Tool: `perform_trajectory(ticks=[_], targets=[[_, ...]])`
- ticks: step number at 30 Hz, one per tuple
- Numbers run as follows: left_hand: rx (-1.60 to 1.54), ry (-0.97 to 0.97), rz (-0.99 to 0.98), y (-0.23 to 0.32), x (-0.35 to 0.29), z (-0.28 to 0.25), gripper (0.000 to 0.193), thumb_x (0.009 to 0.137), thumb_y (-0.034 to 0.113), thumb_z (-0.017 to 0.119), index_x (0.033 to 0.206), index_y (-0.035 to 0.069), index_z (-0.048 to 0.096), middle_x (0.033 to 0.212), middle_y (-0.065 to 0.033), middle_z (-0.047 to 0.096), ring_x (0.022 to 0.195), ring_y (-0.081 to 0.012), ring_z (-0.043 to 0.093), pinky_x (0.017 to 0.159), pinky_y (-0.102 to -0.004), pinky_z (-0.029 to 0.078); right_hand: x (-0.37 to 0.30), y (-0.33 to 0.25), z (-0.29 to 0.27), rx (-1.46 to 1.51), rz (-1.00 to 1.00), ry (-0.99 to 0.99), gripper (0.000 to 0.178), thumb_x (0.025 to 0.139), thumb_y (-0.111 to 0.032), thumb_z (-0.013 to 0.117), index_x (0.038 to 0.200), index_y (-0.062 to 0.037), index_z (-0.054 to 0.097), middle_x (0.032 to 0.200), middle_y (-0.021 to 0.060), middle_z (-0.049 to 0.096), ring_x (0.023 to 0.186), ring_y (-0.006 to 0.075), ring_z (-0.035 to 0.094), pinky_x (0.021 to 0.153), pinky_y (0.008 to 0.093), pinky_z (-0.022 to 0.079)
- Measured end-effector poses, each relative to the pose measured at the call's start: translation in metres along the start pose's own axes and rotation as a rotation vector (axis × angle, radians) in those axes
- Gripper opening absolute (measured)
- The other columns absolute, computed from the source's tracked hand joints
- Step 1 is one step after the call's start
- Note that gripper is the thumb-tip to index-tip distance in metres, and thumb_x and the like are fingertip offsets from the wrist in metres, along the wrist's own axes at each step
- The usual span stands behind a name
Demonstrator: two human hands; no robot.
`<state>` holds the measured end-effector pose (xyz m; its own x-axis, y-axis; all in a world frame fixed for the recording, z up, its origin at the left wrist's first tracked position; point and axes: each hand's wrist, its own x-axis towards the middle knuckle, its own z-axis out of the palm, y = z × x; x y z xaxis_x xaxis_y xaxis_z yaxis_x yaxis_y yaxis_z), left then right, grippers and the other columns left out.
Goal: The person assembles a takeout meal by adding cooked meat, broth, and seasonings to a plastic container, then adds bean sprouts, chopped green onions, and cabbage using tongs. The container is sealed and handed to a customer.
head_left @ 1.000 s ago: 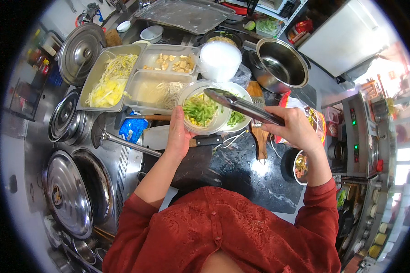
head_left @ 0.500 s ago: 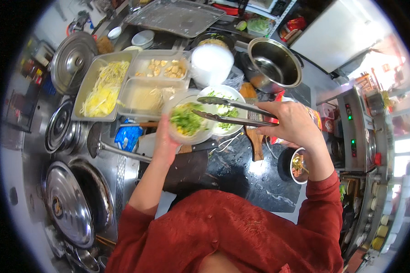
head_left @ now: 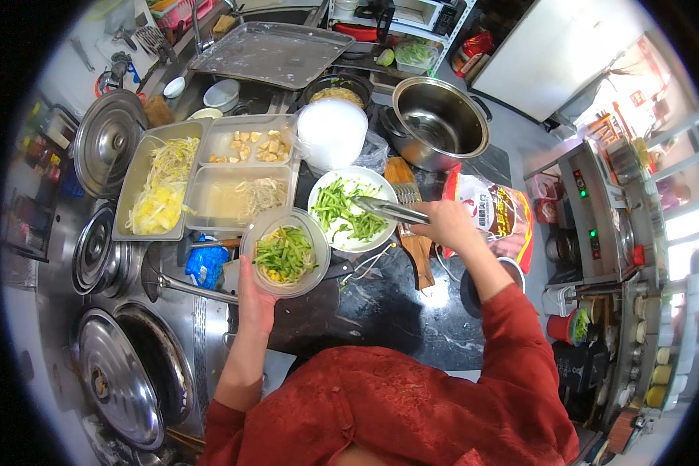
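My left hand [head_left: 258,293] is closed on the side of a clear round plastic bowl [head_left: 318,273]. Inside it lie green vegetable strips [head_left: 284,256] over corn kernels and pale sprouts. My right hand [head_left: 448,224] grips metal tongs [head_left: 392,210], whose tips reach over a white plate [head_left: 318,189] of cut green strips [head_left: 356,221]. Whether the tips pinch any strips is hard to make out. The plate stands just beyond the bowl, to its right.
Trays of bean sprouts [head_left: 165,175], tofu cubes [head_left: 272,146] and noodle-like strands [head_left: 262,198] stand to the left. White stacked lids [head_left: 332,133] and a large steel pot [head_left: 431,124] are behind the plate. A wooden grater [head_left: 419,256] and a red bag [head_left: 493,213] lie right.
The tongs have moved from above the clear bowl to the white plate. The clear bowl is now lower and closer to me, apart from the plate.
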<state>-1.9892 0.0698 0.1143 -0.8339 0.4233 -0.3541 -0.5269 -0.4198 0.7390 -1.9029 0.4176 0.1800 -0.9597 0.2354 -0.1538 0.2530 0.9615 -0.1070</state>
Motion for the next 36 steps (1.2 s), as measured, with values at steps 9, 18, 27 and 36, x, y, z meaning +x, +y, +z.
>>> perform_trajectory(ticks=[9,18,27,36], targets=[[-0.030,-0.046,-0.045,-0.007,0.008,0.005,0.067,0.099,0.055,0.037,0.145,0.007,0.033,0.144,-0.0111,0.043,0.132,-0.0235,0.044,0.107,-0.0444,0.038,-0.055,-0.059,-0.087,0.133,-0.389,-0.032,0.055,0.070,-0.027,0.080,0.118,-0.0058,0.063,0.092,0.0142,0.068,0.077,0.0304,0.066,0.067,0.0364,0.050],[-0.092,0.030,0.136,0.037,-0.026,-0.042,0.058,0.102,0.048,0.038,0.144,0.007,0.035,0.141,-0.0099,0.045,0.131,-0.0218,0.044,0.105,-0.0406,0.041,0.011,-0.157,-0.132,-0.031,-0.620,0.137,0.053,0.070,-0.027,0.078,0.117,-0.0070,0.065,0.085,0.0112,0.068,0.073,0.0272,0.066,0.064,0.0364,0.050],[-0.168,0.364,0.433,0.093,-0.081,-0.146,0.066,0.101,0.053,0.033,0.147,0.006,0.030,0.146,-0.0120,0.041,0.134,-0.0240,0.041,0.111,-0.0412,0.033,0.187,-0.304,-0.135,-0.490,-0.796,0.143,0.039,0.069,-0.033,0.080,0.099,-0.0104,0.069,0.081,0.0103,0.069,0.079,0.0291,0.068,0.067,0.0398,0.053],[-0.294,0.484,0.425,0.107,-0.083,-0.174,0.069,0.100,0.055,0.034,0.148,0.005,0.029,0.147,-0.0112,0.040,0.134,-0.0240,0.041,0.111,-0.0406,0.032,0.226,-0.383,-0.148,-0.584,-0.990,0.253,0.027,0.066,-0.027,0.082,0.088,-0.0136,0.072,0.078,0.0066,0.069,0.078,0.0255,0.069,0.068,0.0369,0.055]])
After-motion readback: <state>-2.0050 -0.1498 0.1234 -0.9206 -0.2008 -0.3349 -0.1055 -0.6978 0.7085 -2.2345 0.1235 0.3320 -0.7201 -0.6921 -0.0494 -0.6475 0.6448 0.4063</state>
